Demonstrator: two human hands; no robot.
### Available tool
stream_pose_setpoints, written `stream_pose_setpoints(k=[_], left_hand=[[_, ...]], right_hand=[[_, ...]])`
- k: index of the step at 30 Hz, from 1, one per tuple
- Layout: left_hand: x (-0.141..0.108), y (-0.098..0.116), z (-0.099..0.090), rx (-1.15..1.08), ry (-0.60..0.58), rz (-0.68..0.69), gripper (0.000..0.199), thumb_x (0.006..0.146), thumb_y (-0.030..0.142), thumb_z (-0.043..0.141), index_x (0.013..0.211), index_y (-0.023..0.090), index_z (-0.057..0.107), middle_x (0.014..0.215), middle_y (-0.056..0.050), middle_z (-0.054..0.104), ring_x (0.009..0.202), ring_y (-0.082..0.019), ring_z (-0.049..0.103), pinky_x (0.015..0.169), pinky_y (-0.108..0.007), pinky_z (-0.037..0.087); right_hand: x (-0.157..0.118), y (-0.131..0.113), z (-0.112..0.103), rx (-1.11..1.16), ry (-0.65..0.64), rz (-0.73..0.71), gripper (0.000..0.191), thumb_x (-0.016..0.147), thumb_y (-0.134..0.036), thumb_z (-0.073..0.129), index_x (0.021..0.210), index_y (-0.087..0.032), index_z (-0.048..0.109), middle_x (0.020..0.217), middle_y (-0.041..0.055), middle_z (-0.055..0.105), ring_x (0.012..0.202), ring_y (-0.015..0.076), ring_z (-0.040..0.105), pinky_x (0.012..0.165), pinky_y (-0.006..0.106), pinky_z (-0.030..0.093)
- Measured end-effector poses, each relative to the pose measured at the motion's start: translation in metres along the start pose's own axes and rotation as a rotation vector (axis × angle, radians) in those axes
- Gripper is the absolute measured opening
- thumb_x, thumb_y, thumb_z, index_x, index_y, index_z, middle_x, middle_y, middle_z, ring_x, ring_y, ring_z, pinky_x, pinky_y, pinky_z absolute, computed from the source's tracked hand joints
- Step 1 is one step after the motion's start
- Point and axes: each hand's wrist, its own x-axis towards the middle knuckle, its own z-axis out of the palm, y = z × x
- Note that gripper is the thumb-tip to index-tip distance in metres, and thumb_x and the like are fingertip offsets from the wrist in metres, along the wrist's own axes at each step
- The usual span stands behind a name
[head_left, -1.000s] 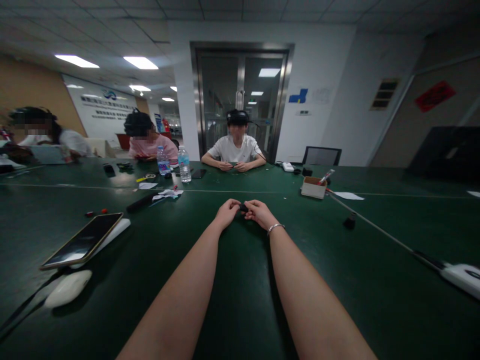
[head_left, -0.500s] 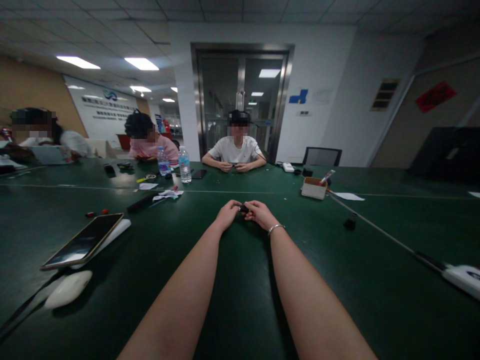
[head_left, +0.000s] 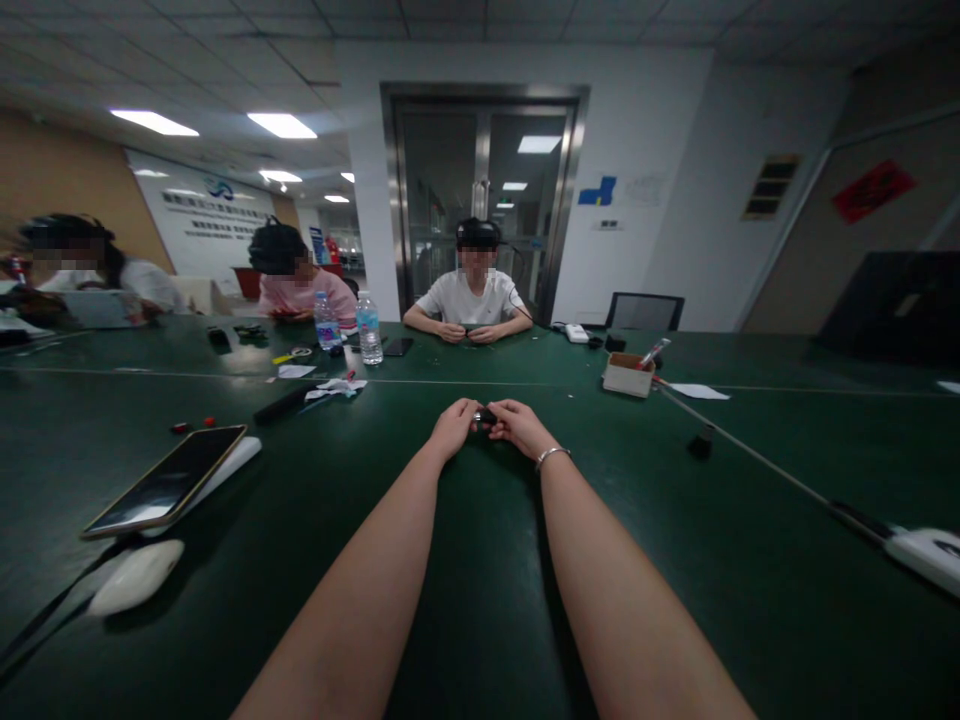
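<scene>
Both of my hands meet above the green table, in the middle of the view. Between them is a small black object with a shiny, silvery part at its left end; it is too small to name its kind. My left hand has its fingers closed on the silvery end. My right hand, below a silver bracelet, pinches the black end from the right. The fingers partly cover the object.
A phone leans at left, beside a white rounded device. Further off stand water bottles and a small box with a pen. A cable runs right to a power strip. A person sits opposite.
My hands stay in nearly the same place. The silvery part of the small object shows a little more between my fingers now.
</scene>
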Motion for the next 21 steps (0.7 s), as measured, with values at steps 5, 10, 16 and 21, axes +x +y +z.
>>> stream_pose_setpoints(k=[5, 10, 16, 21], left_hand=[[-0.0007, 0.0006, -0.0001, 0.000, 0.012, 0.009, 0.023, 0.081, 0.032, 0.048, 0.093, 0.019, 0.063, 0.076, -0.001, 0.061, 0.066, -0.012, 0.053, 0.065, -0.024, 0.041], [-0.0013, 0.0039, -0.0004, -0.036, 0.011, -0.020, 0.023, 0.080, 0.029, 0.049, 0.095, 0.019, 0.063, 0.077, -0.001, 0.061, 0.062, -0.011, 0.051, 0.062, -0.024, 0.041], [-0.0031, 0.0085, -0.0011, -0.036, 0.023, -0.040, 0.025, 0.082, 0.031, 0.046, 0.093, 0.018, 0.064, 0.068, 0.000, 0.059, 0.058, -0.012, 0.051, 0.060, -0.024, 0.040], [-0.0032, 0.0092, -0.0009, -0.029, 0.008, -0.041, 0.026, 0.083, 0.031, 0.043, 0.092, 0.017, 0.063, 0.069, -0.001, 0.059, 0.059, -0.012, 0.051, 0.060, -0.024, 0.040]], right_hand=[[-0.0010, -0.0007, 0.0006, 0.000, 0.004, -0.009, 0.018, 0.076, -0.025, 0.070, 0.078, -0.014, 0.056, 0.052, -0.0016, 0.057, 0.045, 0.0082, 0.056, 0.047, 0.021, 0.054], [-0.0031, -0.0028, 0.0019, -0.008, 0.012, 0.002, 0.012, 0.080, -0.022, 0.066, 0.078, -0.014, 0.056, 0.051, -0.0023, 0.055, 0.044, 0.0077, 0.055, 0.047, 0.021, 0.054], [-0.0042, -0.0043, 0.0024, -0.005, 0.007, 0.007, 0.014, 0.079, -0.022, 0.067, 0.078, -0.014, 0.056, 0.050, -0.0024, 0.055, 0.043, 0.0076, 0.054, 0.047, 0.020, 0.054], [-0.0027, -0.0024, 0.0010, -0.009, -0.001, 0.001, 0.015, 0.078, -0.024, 0.068, 0.077, -0.015, 0.056, 0.051, -0.0025, 0.055, 0.045, 0.0084, 0.056, 0.048, 0.021, 0.054]])
